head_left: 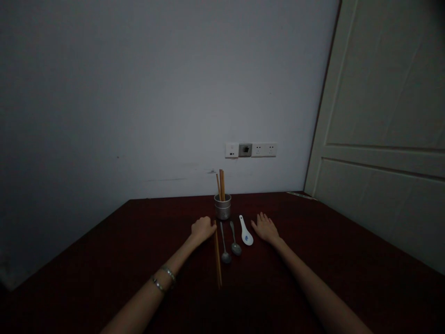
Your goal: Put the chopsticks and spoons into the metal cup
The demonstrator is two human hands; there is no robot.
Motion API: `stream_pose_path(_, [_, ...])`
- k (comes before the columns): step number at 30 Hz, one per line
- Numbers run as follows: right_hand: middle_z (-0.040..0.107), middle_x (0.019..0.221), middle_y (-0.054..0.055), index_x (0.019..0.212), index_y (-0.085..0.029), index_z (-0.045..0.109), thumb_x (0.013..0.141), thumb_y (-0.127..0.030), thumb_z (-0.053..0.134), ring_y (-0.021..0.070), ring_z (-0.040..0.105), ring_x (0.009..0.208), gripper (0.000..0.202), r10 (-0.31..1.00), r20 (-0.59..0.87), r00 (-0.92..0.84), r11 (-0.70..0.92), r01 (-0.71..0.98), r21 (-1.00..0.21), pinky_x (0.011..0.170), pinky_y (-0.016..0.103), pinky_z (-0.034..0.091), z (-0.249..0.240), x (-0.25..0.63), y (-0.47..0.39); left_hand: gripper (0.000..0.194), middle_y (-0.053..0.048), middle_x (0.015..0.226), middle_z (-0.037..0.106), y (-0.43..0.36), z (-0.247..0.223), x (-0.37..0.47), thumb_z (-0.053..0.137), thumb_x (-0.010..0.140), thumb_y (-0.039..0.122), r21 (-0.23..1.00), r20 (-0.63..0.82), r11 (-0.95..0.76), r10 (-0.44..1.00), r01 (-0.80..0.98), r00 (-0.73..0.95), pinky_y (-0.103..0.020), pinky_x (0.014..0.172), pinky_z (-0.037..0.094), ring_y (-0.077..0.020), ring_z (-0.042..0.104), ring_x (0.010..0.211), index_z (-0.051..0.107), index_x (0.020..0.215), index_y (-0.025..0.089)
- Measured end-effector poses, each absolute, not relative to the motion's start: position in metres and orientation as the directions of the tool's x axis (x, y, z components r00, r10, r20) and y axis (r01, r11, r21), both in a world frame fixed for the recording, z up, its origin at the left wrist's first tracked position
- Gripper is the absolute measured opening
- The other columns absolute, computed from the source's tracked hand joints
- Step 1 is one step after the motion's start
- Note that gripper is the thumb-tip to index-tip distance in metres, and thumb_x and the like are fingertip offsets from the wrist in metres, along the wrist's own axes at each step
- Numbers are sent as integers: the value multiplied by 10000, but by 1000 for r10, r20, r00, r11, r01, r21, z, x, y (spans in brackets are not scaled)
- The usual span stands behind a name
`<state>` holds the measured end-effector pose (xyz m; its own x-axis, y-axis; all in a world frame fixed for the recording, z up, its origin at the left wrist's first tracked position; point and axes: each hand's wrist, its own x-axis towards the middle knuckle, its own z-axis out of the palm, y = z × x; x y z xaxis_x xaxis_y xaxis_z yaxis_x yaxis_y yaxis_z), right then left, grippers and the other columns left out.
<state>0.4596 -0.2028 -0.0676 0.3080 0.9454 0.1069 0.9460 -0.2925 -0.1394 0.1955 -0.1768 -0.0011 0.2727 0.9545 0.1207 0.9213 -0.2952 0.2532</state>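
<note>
In the head view, the left hand [203,228] is seen with its fingers curled in beside the upper end of a pair of slim, yellow-brown wooden chopsticks [217,255]. The thumb side is set right against them, but whether they are gripped or merely touched cannot be told. The chopsticks are laid lengthwise on a dark red, smooth-topped table [174,208], their lower ends pointed toward the person. The right hand [265,227] is rested palm down on the tabletop, its fingers spread apart and nothing clasped.

Between the hands, three spoons are set in a row to the right of the chopsticks: a long-handled grey metal spoon [225,257], a second grey metal spoon [236,249] with a broader bowl, and a white spoon with a blue mark in its bowl [247,238]. The white spoon is placed just beside the right hand, apart from its fingertips. All three bowls are turned toward the person. Beyond the row, a round, silver-grey metal cup [223,210] is stood upright, with several brown wooden sticks [222,185] held in it. Two bracelets [168,272] are worn on the left forearm.
</note>
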Motion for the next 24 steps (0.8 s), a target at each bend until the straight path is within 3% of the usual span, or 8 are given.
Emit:
stream_pose_path(9, [236, 1439, 184, 1365, 4, 282, 876, -448, 215, 272, 186, 1331, 670, 944, 118, 309, -296, 949, -112, 1057, 387, 142, -66, 458, -207, 395, -182, 923, 668, -180, -9, 200, 545, 675, 490, 244, 40, -278, 960, 929, 277, -361, 720, 469, -318, 620, 913, 656, 852, 154])
stream_pose_path(24, [268, 1428, 180, 1357, -8, 311, 870, -431, 241, 282, 224, 1317, 649, 939, 142, 313, -298, 948, -113, 1050, 397, 163, -67, 457, -207, 384, -186, 960, 662, -176, -14, 212, 492, 725, 420, 212, 39, -295, 955, 932, 293, -373, 713, 482, -319, 622, 910, 664, 938, 150])
